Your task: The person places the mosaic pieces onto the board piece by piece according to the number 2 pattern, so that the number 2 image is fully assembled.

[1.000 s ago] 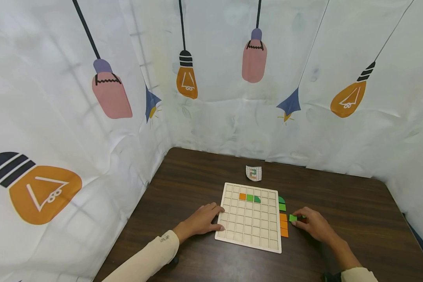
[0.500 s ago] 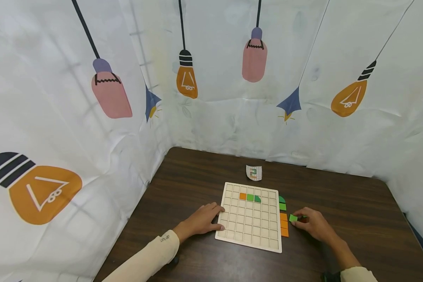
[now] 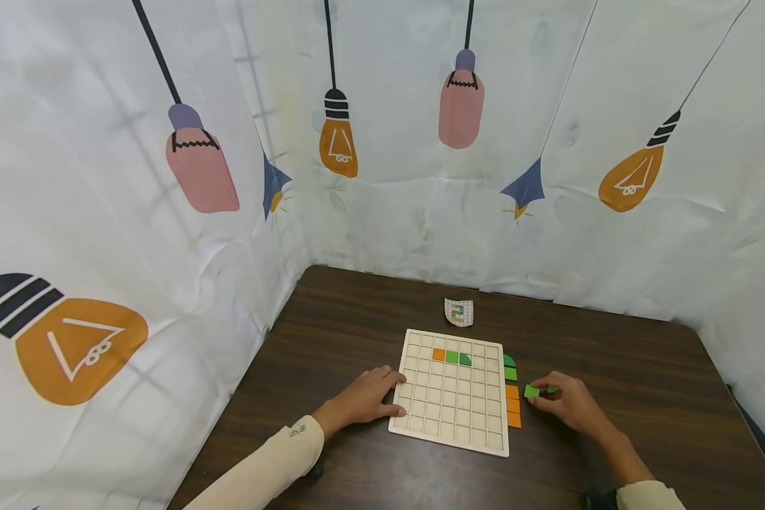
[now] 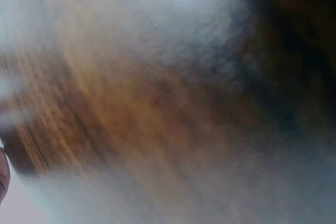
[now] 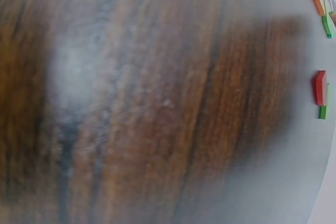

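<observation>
A pale wooden grid board (image 3: 446, 418) lies on the brown table. An orange square (image 3: 439, 354), a green square (image 3: 452, 357) and a dark green rounded piece (image 3: 465, 360) sit side by side in one of its far rows. My left hand (image 3: 372, 397) rests at the board's left edge, thumb and fingers spread over the rim. Right of the board, my right hand (image 3: 567, 400) pinches a green square tile (image 3: 532, 391) between thumb and fingertips. Another green piece (image 3: 552, 389) lies partly hidden by that hand. A red piece (image 5: 321, 87) shows in the right wrist view.
Orange tiles (image 3: 513, 407) line the board's right edge, with a light green tile (image 3: 510, 373) and a dark green rounded one (image 3: 509, 360) beyond. A small pattern card (image 3: 459, 312) lies behind the board. A printed white curtain (image 3: 395, 227) borders the table's back and left.
My right hand has shifted very slightly away from me with the green tile, and more of the green piece behind its fingers shows. The left hand stays put.
</observation>
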The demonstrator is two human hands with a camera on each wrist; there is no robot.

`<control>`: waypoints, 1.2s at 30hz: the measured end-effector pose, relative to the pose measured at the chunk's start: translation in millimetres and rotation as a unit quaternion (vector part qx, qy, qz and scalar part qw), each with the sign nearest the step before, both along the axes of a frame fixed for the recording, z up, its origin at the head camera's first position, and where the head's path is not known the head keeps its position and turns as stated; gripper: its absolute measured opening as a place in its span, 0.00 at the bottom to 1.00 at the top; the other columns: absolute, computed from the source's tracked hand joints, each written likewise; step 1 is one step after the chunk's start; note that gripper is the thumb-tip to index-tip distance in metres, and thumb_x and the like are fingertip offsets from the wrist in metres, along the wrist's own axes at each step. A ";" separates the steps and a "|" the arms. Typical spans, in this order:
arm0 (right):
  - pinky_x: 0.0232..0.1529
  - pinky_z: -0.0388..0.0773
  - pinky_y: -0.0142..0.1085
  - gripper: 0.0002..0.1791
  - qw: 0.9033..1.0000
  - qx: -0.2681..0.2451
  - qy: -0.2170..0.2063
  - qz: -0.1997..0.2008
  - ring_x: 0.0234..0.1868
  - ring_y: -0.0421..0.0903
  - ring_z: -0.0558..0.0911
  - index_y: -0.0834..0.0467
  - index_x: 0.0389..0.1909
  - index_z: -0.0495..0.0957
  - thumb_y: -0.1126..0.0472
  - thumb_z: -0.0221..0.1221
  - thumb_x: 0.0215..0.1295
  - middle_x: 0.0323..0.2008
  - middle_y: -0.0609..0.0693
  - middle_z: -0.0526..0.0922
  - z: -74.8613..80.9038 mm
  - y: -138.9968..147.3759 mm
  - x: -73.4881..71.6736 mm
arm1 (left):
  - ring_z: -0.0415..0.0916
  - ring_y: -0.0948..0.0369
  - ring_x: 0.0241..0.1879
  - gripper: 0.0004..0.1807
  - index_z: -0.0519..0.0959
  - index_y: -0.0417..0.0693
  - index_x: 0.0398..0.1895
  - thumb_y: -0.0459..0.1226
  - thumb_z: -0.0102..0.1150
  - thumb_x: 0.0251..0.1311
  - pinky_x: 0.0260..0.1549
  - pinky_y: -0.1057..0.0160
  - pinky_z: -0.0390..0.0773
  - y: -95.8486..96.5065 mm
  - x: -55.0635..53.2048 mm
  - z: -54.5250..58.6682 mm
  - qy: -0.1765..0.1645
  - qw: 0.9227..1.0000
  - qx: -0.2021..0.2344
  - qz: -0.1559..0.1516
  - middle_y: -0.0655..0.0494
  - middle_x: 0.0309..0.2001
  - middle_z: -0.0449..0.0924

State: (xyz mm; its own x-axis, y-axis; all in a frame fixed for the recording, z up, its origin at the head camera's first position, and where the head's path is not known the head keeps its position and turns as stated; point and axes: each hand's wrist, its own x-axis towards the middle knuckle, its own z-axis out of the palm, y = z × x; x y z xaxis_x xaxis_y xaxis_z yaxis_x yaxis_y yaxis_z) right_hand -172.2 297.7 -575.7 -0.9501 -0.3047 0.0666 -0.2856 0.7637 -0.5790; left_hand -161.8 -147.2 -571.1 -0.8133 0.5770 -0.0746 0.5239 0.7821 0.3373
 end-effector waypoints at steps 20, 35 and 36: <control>0.24 0.67 0.30 0.13 0.996 -0.056 0.057 0.038 0.23 0.33 0.68 0.56 0.41 0.87 0.61 0.74 0.55 0.35 0.45 0.82 12.1 -32.3 -15.4 | 0.70 0.64 0.48 0.35 0.72 0.56 0.66 0.62 0.61 0.62 0.51 0.59 0.70 -1.6 1.1 0.7 0.002 1.000 0.006 -0.001 0.60 0.50 0.74; 0.23 0.69 0.30 0.12 0.992 -0.080 0.035 0.086 0.22 0.34 0.66 0.57 0.43 0.87 0.61 0.72 0.57 0.36 0.46 0.82 14.5 -75.0 -30.3 | 0.71 0.64 0.49 0.35 0.72 0.56 0.66 0.63 0.60 0.62 0.51 0.59 0.70 -1.6 0.1 -1.0 0.001 1.000 0.002 -0.001 0.60 0.51 0.75; 0.24 0.69 0.30 0.12 0.992 -0.082 0.037 0.091 0.22 0.34 0.67 0.57 0.43 0.87 0.61 0.72 0.57 0.37 0.46 0.83 14.4 -77.6 -30.9 | 0.71 0.64 0.49 0.35 0.72 0.56 0.66 0.63 0.60 0.62 0.51 0.59 0.70 -1.6 0.1 -0.9 0.001 1.000 0.002 -0.001 0.60 0.51 0.75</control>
State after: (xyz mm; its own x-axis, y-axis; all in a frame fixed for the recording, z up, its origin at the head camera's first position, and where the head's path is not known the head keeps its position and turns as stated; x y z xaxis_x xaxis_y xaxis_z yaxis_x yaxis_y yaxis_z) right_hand -203.1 220.1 -561.2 -0.8712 -0.4501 0.1961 -0.4558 0.5930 -0.6638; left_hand -161.7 -148.8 -572.0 -0.8126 0.5786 -0.0700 0.5261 0.7799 0.3391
